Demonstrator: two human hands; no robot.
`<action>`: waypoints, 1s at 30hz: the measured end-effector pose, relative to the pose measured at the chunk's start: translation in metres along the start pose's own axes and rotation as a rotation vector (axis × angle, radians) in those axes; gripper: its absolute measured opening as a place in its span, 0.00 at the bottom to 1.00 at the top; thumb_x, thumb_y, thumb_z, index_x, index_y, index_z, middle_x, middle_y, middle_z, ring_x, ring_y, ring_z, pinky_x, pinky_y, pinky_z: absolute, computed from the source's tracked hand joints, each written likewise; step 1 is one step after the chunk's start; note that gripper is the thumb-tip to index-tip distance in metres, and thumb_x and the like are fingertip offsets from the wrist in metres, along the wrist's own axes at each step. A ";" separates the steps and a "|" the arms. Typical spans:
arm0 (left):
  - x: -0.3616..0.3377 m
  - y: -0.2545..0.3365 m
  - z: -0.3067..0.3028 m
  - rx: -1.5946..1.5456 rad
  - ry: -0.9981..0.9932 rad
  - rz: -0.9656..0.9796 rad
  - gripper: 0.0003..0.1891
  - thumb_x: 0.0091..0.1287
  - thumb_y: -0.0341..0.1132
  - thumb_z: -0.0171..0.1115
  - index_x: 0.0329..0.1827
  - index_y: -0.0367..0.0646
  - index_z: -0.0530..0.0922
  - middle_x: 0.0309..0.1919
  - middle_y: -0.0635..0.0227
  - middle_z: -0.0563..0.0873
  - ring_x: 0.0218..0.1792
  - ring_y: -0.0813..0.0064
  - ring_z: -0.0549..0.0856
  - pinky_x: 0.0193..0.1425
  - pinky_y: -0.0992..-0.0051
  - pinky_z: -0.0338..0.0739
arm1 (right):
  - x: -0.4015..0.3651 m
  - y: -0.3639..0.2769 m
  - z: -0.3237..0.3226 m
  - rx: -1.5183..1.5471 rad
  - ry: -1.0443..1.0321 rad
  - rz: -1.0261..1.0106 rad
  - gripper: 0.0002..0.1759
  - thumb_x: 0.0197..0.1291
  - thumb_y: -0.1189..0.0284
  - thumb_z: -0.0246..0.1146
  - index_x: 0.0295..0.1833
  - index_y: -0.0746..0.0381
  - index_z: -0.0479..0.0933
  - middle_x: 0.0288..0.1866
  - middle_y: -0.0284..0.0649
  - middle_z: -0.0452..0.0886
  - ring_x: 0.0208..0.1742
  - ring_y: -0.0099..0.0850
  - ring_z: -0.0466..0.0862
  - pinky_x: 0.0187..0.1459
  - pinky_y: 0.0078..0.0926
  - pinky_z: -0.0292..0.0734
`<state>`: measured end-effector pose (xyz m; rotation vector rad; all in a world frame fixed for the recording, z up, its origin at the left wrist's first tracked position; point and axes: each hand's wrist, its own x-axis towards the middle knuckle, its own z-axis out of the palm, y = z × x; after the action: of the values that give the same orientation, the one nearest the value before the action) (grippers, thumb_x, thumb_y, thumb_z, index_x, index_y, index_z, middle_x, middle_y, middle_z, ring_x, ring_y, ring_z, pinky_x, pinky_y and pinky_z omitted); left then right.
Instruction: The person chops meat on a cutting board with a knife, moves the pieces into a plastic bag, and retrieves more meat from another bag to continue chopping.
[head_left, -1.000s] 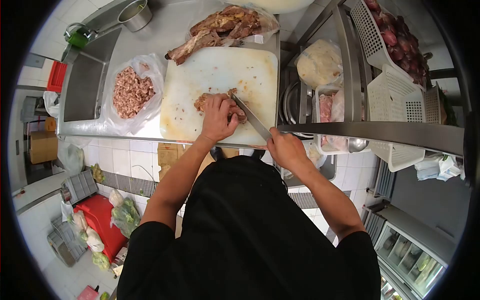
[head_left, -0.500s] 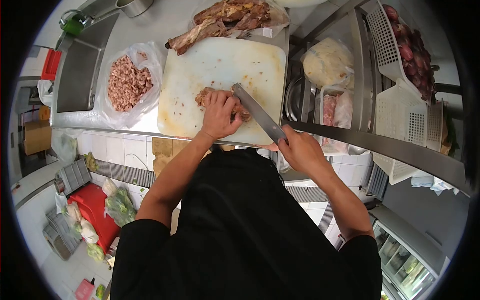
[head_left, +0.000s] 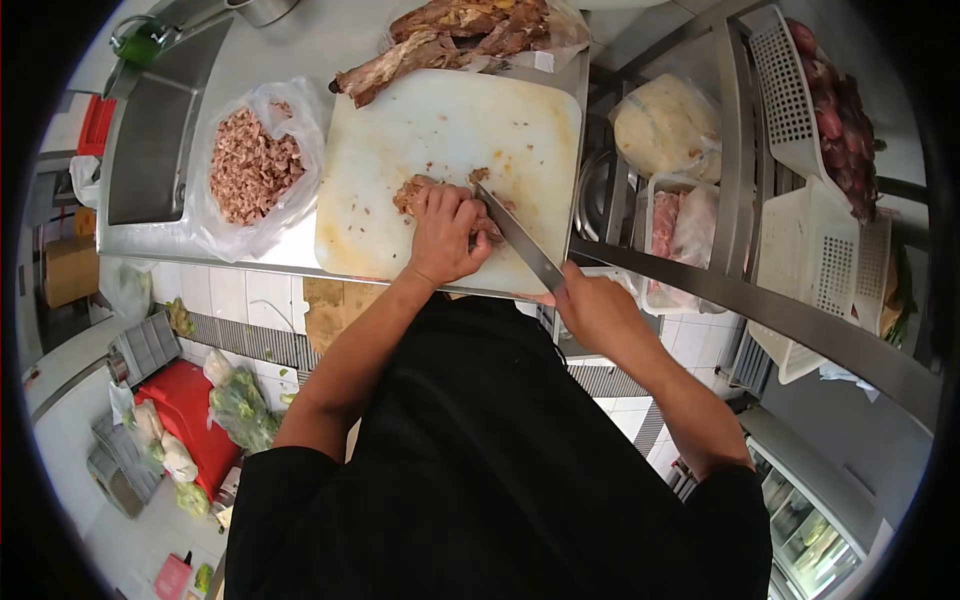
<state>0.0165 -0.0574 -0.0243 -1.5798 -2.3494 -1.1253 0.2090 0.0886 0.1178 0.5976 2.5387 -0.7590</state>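
On the white cutting board (head_left: 400, 130), my left hand (head_left: 445, 232) presses down on a piece of brownish meat (head_left: 410, 192), fingers bent over it. My right hand (head_left: 595, 305) is closed round the handle of a broad knife (head_left: 525, 245). The blade lies at a slant beside my left fingertips, its tip near a small cut bit of meat (head_left: 479, 174). Most of the meat is hidden under my left hand. Small scraps dot the board.
Left of the board sits an open plastic bag of chopped meat (head_left: 250, 168), with a sink (head_left: 160, 150) beyond. Larger meat pieces (head_left: 470, 35) lie behind the board. At right, a metal shelf rail (head_left: 760, 310) runs past baskets and bagged food.
A small bit of meat now lies apart near the knife tip. The blade has shifted slightly down and right, closer along the meat. The whole view has shifted a little.
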 end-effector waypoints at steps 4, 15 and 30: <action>0.000 0.001 0.005 -0.022 -0.010 0.013 0.18 0.51 0.38 0.66 0.45 0.45 0.77 0.50 0.57 0.77 0.57 0.52 0.75 0.68 0.47 0.63 | 0.042 0.010 0.051 -0.022 0.081 0.021 0.11 0.72 0.71 0.56 0.51 0.68 0.72 0.29 0.62 0.85 0.34 0.61 0.88 0.37 0.60 0.82; -0.004 0.000 0.007 0.003 -0.002 0.025 0.19 0.52 0.38 0.66 0.46 0.44 0.76 0.50 0.56 0.76 0.57 0.49 0.74 0.68 0.46 0.64 | 0.070 -0.016 0.046 0.070 0.150 0.041 0.13 0.69 0.73 0.53 0.54 0.69 0.74 0.40 0.61 0.88 0.45 0.59 0.90 0.48 0.57 0.83; 0.004 -0.004 -0.013 -0.013 -0.025 0.038 0.21 0.51 0.38 0.65 0.50 0.47 0.77 0.50 0.57 0.75 0.56 0.50 0.73 0.68 0.46 0.63 | -0.020 0.004 -0.013 0.021 0.097 0.009 0.13 0.73 0.67 0.56 0.48 0.69 0.74 0.32 0.62 0.85 0.38 0.62 0.87 0.43 0.60 0.81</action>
<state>0.0072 -0.0632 -0.0156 -1.6454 -2.3220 -1.1221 0.2240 0.0932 0.1360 0.6677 2.6166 -0.7714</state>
